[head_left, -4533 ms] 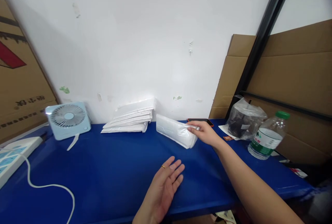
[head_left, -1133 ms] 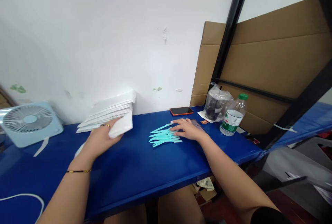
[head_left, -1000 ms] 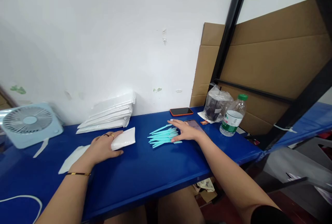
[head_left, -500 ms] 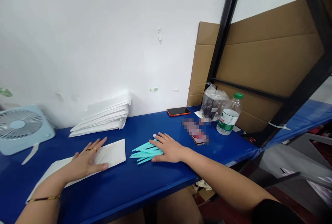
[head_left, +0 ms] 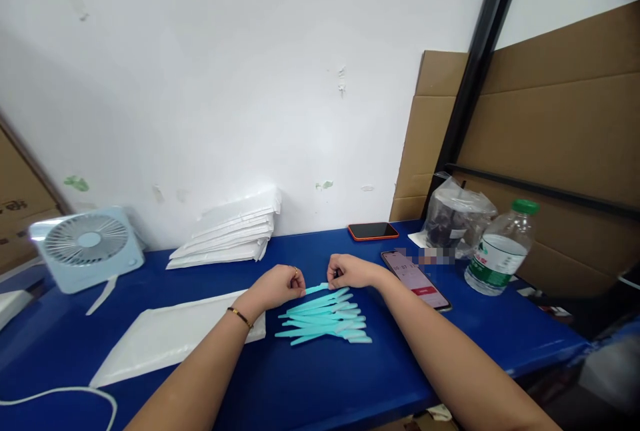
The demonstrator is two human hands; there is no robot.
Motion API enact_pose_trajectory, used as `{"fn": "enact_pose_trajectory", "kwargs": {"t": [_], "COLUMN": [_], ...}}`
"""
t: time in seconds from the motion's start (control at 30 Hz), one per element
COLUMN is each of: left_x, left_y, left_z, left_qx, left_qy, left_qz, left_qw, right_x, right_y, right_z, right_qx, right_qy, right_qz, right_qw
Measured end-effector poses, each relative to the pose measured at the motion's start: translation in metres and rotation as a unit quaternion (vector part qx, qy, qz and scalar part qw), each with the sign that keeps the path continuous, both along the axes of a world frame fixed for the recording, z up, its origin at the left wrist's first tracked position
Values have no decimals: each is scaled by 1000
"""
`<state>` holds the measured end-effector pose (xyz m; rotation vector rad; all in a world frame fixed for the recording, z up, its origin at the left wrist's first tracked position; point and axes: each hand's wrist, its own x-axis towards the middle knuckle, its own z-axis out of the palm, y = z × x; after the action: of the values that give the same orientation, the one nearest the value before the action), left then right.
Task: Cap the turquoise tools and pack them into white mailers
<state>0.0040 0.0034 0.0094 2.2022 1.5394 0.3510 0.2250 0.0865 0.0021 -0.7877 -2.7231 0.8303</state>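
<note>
Several thin teal plastic sticks [head_left: 325,318] lie fanned out on the blue table [head_left: 320,384]. My left hand [head_left: 277,284] and my right hand [head_left: 350,271] are both curled at the far end of the pile. Together they pinch one teal stick [head_left: 316,289] between them, one hand at each end. A flat white bag [head_left: 170,334] lies on the table under my left forearm.
A stack of white bags [head_left: 227,234] leans at the wall. A small blue fan [head_left: 87,248] stands at left, with a white cable [head_left: 65,394] near the front. Right of my hands lie two phones [head_left: 415,278] [head_left: 373,230], a wrapped dark item [head_left: 457,218] and a water bottle [head_left: 500,251].
My left hand left the flat white bag and came over to the teal sticks. My right hand lifted off the pile, and both now pinch one stick. The view shifted left.
</note>
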Motion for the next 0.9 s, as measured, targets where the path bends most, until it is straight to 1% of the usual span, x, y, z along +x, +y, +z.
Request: {"fn": "enact_pose_trajectory", "kwargs": {"t": [0.07, 0.17, 0.27, 0.33, 0.37, 0.43, 0.5, 0.57, 0.67, 0.77, 0.9], "left_x": [-3, -8, -11, -10, -8, -3, 4, 10, 11, 4, -6], "left_y": [4, 9, 12, 10, 8, 2, -5, -9, -10, -4, 1], "left_z": [-6, -9, -10, -10, -9, -7, -5, -4, -6, -8, -6], "left_qx": [17, 61, 69, 90, 107, 120, 91, 43, -5, -3, 35], "left_qy": [6, 31, 25, 14, 12, 9, 2, -5, -10, 1, 26], "left_qz": [13, 43, 67, 72, 73, 64, 34, 3, -3, 25, 71], "left_qw": [1000, 997, 995, 993, 992, 991, 995, 999, 1000, 1000, 997], "right_x": [3, 11, 22, 29, 32, 35, 34, 30, 24, 25, 35], "right_y": [3, 13, 18, 16, 14, 8, 4, 1, 1, 4, 5], "right_z": [-5, -8, -3, 3, 6, 12, 14, 12, 9, 8, 13], "right_qx": [0, 6, 2, 2, 3, 4, 8, 12, -3, -22, -19], "right_qy": [21, 29, 31, 36, 35, 22, 0, -20, -31, -17, 13], "right_qz": [1, -15, -57, -74, -68, -31, 10, 31, 40, 9, -91], "right_qw": [1000, 999, 998, 997, 997, 999, 1000, 999, 999, 1000, 996]}}
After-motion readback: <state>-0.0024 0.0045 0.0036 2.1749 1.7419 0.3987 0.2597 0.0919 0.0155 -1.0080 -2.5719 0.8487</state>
